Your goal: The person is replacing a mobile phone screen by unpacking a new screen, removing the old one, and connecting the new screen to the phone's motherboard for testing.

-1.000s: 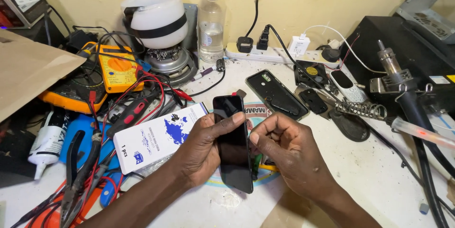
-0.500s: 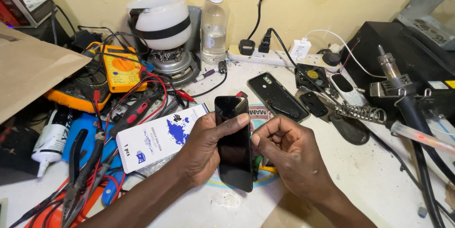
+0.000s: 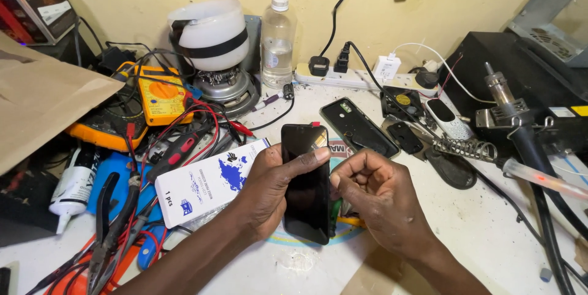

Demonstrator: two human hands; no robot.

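Bright, even light w/ soft shadows under the hands on the worktop [image 3: 490, 234]. Faint glare on phone screen [image 3: 306, 178]. Sharp centre, slight wide-angle stretch at edges.

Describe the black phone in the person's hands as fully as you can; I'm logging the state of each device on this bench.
The black phone is a slim slab with rounded corners and a dark, glossy, unlit screen facing up, glass by the look of it. It is held just above the white bench, long axis running away from the person. The left hand grips its left edge, thumb lying across the screen. The right hand is curled against its right edge. No cracks show, though reflections hide detail.
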